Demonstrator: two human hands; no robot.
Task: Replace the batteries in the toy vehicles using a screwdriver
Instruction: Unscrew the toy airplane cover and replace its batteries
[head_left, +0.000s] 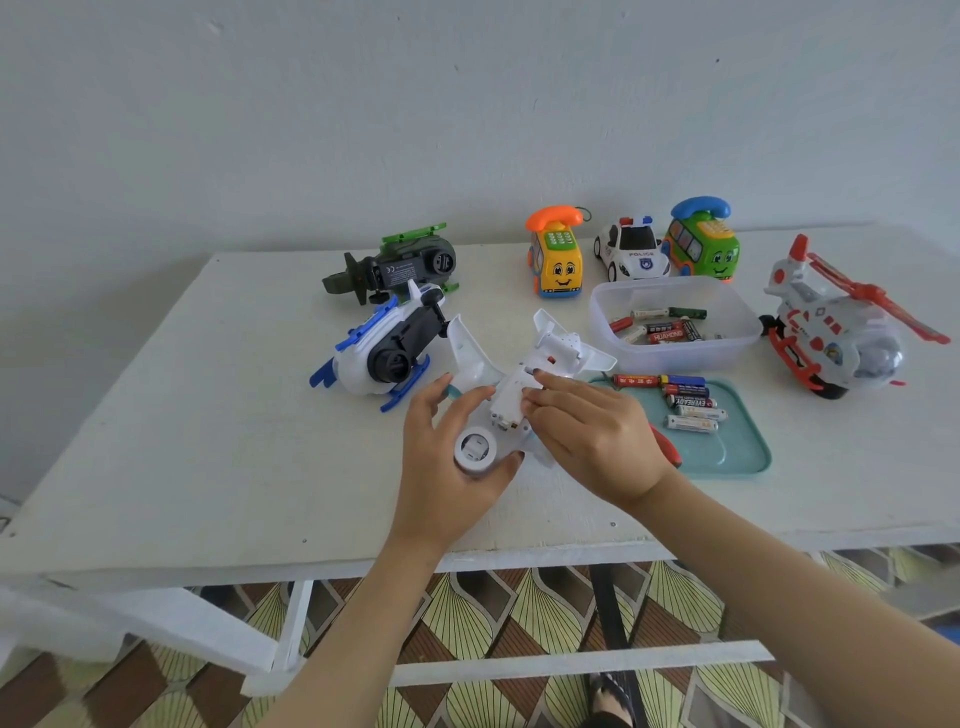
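Gripping the white toy airplane (519, 387) belly-up, the left hand (452, 457) curls round its near end, thumb and fingers wrapped about the round wheel unit. The right hand (597, 431) comes in from the other side, bent fingertips bunched on the battery bay (506, 405) just beyond that grip. Whether they pinch a cell or only press on the bay, I cannot tell.

We look to be mid-job. The red-handled screwdriver (667, 448) lies unheld behind the right hand, at the edge of the teal tray (745, 454), so the bay seems to be unscrewed already. Loose batteries (688, 402) wait on that tray, with more in the clear tub (675, 358) beyond. Past the left hand, the blue-and-white helicopter (374, 348) and the green helicopter (400, 265) lie tipped with their undersides showing. The toys farther off stand upright, likely still to do.

The plane's long axis runs from the left hand's grip away and rightward, the tail pointing off toward the tub.
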